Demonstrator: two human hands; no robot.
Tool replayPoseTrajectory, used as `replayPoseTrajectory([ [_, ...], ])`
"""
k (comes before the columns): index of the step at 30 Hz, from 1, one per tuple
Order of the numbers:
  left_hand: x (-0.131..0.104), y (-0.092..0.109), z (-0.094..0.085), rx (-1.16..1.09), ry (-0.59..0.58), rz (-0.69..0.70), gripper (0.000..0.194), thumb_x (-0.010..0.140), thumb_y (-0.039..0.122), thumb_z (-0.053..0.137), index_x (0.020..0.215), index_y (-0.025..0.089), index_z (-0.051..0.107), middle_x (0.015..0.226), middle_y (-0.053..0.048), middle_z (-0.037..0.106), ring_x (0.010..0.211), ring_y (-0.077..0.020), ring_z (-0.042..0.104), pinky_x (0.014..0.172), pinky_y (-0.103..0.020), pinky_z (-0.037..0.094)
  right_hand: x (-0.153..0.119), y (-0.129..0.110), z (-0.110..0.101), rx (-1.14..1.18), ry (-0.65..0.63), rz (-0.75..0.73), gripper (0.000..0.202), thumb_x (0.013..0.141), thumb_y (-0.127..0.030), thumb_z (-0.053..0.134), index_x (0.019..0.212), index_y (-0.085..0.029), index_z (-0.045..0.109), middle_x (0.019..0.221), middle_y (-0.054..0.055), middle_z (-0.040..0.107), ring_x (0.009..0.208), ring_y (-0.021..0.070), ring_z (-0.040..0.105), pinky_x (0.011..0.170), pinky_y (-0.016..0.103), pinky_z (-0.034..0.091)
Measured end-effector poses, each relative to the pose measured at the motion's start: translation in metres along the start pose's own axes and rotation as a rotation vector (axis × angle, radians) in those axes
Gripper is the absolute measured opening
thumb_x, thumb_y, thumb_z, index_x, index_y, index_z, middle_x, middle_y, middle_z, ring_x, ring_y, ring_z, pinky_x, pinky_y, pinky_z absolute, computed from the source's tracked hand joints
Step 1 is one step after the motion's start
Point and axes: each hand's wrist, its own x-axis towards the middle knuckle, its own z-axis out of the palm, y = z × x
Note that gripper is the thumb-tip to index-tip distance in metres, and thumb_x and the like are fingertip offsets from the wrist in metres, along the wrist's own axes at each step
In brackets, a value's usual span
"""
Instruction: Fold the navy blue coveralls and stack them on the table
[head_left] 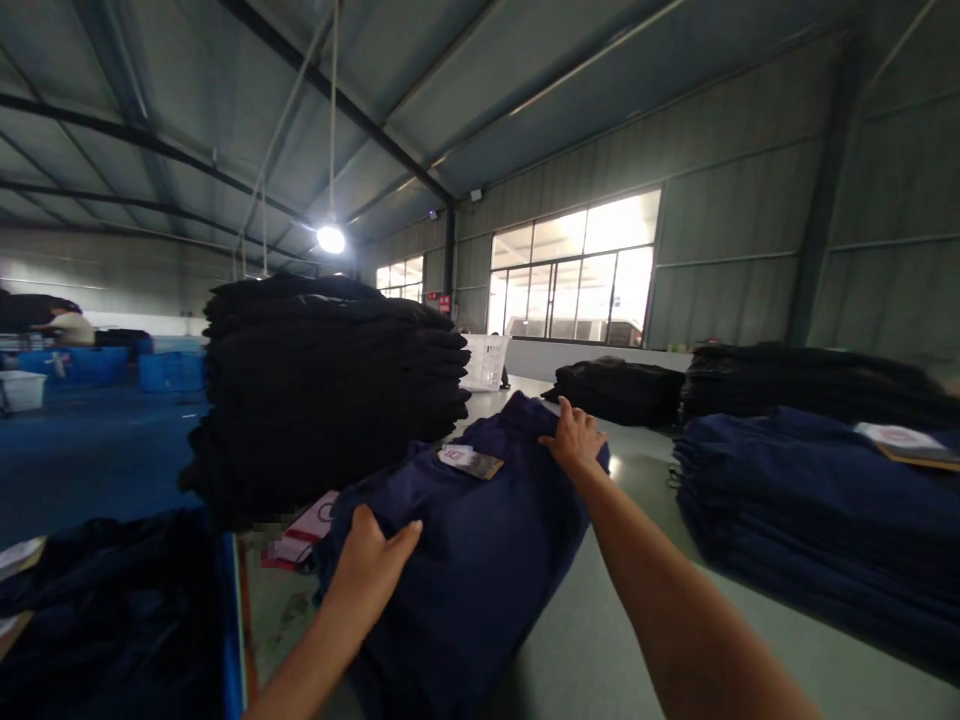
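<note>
A folded navy garment (480, 560) stands tilted over the table in front of me, its exact kind unclear from the folds. Near its upper edge lies a white and dark paper tag (471, 461). My left hand (373, 555) grips the garment's left side, thumb on the near face and the other fingers partly hidden. At the upper right corner, my right hand (576, 436) is closed over the cloth, some fingertips out of sight. A pink and white card or booklet (304, 535) lies just left of the garment.
A tall stack of black garments (330, 390) rises at left. Navy garments are piled (810, 510) at right, with black ones (810, 385) behind. A blue bin (231, 620) of dark clothes stands lower left. A white basket (486, 362) sits at the back; a person (71, 325) is far left.
</note>
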Motion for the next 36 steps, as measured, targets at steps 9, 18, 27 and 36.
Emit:
replayPoseTrajectory([
  [9,-0.022,0.05,-0.02,0.662,-0.112,0.354,0.044,0.082,0.048,0.044,0.122,0.032,0.053,0.136,-0.006,0.046,0.126,-0.0367,0.032,0.102,-0.063,0.016,-0.013,-0.023,0.016,-0.047,-0.383,-0.221,0.055,0.083,-0.067,0.019,0.131,-0.048,0.038,0.149,-0.01,0.02,0.134,0.0425,0.0,0.092,0.076,-0.001],
  [18,0.015,0.012,0.037,0.479,-0.604,-0.003,0.086,0.059,0.083,0.041,0.136,0.049,0.023,0.153,0.006,-0.002,0.127,-0.0558,-0.012,0.084,-0.083,0.003,-0.002,-0.014,0.068,-0.014,-0.647,-0.115,0.072,0.074,-0.078,0.015,0.139,-0.047,0.009,0.152,-0.007,0.008,0.133,0.0459,-0.002,0.095,0.072,-0.008],
  [27,0.02,0.005,0.045,0.415,-0.674,-0.083,0.081,0.058,0.084,0.038,0.132,0.053,0.029,0.152,0.009,0.0,0.127,-0.0552,-0.011,0.086,-0.081,0.0,-0.008,-0.012,0.072,0.032,-0.682,-0.2,0.068,0.083,-0.068,0.016,0.141,-0.034,0.024,0.15,0.004,0.021,0.132,0.0456,0.01,0.099,0.068,-0.003],
  [36,-0.029,0.04,0.002,0.409,-0.451,0.088,0.054,0.078,0.066,0.035,0.124,0.042,0.05,0.148,0.003,0.027,0.134,-0.0448,0.008,0.091,-0.079,0.005,-0.055,0.007,-0.011,0.095,-0.71,-0.383,0.06,0.086,-0.063,0.018,0.136,-0.035,0.037,0.145,0.0,0.034,0.134,0.038,0.018,0.098,0.071,0.011],
])
